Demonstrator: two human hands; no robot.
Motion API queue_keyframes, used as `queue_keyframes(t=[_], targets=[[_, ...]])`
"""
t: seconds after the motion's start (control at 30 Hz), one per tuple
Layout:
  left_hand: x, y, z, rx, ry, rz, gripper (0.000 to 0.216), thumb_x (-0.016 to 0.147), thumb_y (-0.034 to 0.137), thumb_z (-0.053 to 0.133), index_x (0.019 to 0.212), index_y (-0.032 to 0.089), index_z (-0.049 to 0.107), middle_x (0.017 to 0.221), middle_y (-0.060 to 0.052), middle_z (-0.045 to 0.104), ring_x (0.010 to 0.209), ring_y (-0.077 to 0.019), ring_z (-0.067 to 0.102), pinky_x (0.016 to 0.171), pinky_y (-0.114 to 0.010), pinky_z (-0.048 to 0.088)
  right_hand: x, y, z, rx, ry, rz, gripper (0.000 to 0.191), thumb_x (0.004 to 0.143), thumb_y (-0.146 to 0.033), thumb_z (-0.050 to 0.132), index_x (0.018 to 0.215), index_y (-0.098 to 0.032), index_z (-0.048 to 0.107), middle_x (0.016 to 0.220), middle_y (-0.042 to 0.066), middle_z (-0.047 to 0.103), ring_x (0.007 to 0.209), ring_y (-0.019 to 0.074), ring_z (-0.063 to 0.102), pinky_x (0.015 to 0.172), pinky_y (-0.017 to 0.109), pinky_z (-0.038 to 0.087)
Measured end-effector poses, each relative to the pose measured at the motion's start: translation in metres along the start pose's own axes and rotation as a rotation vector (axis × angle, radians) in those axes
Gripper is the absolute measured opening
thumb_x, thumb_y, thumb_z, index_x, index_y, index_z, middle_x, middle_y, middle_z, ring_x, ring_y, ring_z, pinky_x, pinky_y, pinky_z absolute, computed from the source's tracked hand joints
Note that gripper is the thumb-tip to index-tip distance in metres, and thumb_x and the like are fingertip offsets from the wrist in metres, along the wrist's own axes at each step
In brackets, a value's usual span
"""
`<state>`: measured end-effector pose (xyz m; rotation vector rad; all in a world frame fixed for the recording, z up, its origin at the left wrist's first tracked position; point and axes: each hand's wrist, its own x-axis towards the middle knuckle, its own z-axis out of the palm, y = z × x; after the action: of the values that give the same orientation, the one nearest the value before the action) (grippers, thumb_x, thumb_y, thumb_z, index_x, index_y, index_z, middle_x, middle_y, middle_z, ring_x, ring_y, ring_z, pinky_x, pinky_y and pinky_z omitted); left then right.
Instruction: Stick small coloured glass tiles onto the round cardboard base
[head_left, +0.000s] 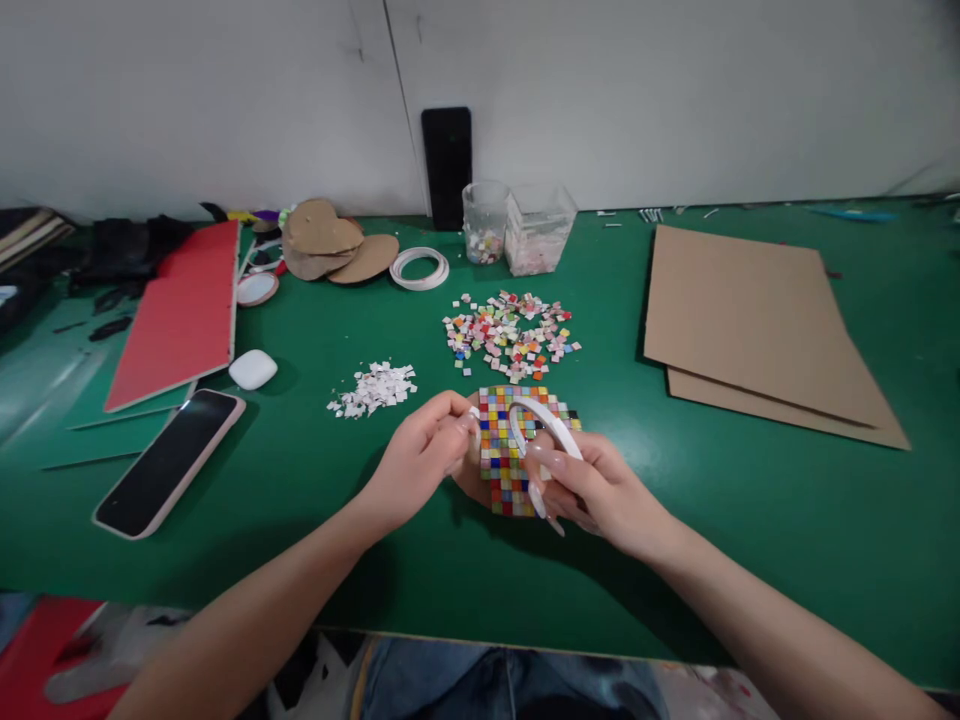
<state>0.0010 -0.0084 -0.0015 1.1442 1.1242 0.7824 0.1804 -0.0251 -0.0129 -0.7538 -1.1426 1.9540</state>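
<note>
Head view. Mosaic tile piece (504,450) lies near the front edge of the green desk (750,520), mid-width, between both hands. Left hand (420,460) pinches at the piece's left edge, fingertips closed on something small; what exactly, cannot tell. Right hand (592,490) grips a white tape ring (541,425) resting over the piece's right side. Loose coloured tiles (511,335) heaped just behind the piece; white scraps (373,388) to their left. Phone (171,460) toward the left front. Cardboard sheets (757,330) at the right.

Matt brown cardboard sheets (757,320) lie on smooth green table (750,520).
</note>
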Motion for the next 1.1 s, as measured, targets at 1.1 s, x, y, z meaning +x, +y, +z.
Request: queue_keyframes(t=[1.1], targets=[[0.01,0.02,-0.069,1.327,0.323,-0.233,0.023,0.084,0.036,0.032,0.077,0.022,0.05,0.059,0.001,0.054,0.048,-0.0144,0.045,0.043,-0.024,0.026,0.006,-0.005,-0.001,0.036,0.142,0.06,0.029,0.078,-0.028,0.046,0.051,-0.02,0.042,0.031,-0.011,0.027,0.03,0.0058,0.031,0.036,0.02,0.031]])
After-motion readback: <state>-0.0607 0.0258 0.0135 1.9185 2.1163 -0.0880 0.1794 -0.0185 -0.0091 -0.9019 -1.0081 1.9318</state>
